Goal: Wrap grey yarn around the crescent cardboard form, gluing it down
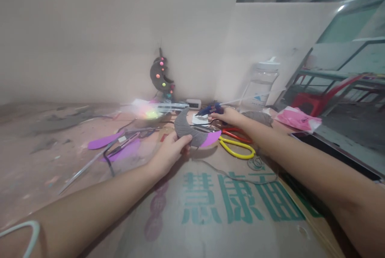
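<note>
My left hand [174, 148] is closed on a crescent moon [185, 130] cut from purple sheet. Grey yarn is wound round most of it, and its right tip shows bare purple. My right hand [230, 116] is closed round the handle of a blue glue gun [209, 108], just behind the crescent. A clear glue stick [255, 95] juts from the gun's back, and its nozzle points left. Scissors with a yellow handle loop [239, 154] and a red handle loop [240, 137] lie right of the crescent. A grey yarn strand [231, 177] trails across the cardboard.
A finished-looking dark crescent with coloured pompoms [156, 77] stands against the wall. Purple pieces [104, 142] and a pen-like tool [124, 144] lie left. Behind are clear sticks [171, 107]; rightward are a yarn ball [258, 117], a bottle [260, 83], a pink packet [298, 120] and a dark tablet [337, 156].
</note>
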Demonstrator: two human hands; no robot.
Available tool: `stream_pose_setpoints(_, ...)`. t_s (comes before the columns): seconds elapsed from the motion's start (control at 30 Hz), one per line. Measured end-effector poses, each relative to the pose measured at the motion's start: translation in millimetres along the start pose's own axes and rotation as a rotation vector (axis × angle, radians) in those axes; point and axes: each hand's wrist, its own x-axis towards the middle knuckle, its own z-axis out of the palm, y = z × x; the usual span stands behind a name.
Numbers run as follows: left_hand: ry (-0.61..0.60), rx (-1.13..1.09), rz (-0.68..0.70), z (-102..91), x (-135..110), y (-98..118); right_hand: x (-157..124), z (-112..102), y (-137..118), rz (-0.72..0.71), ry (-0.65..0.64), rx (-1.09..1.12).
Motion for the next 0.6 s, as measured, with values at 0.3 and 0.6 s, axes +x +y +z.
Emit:
stream_pose_setpoints(0.3,-0.045,0.088,0.067,-3.2,4,-4,-55,-16,18,-0.094,0.137,-0.076)
stream_pose_setpoints(0.6,-0.046,-0.040,0.115,-5.4,3,-3,-117,-3,-48,-0.221,-0.055,0.097)
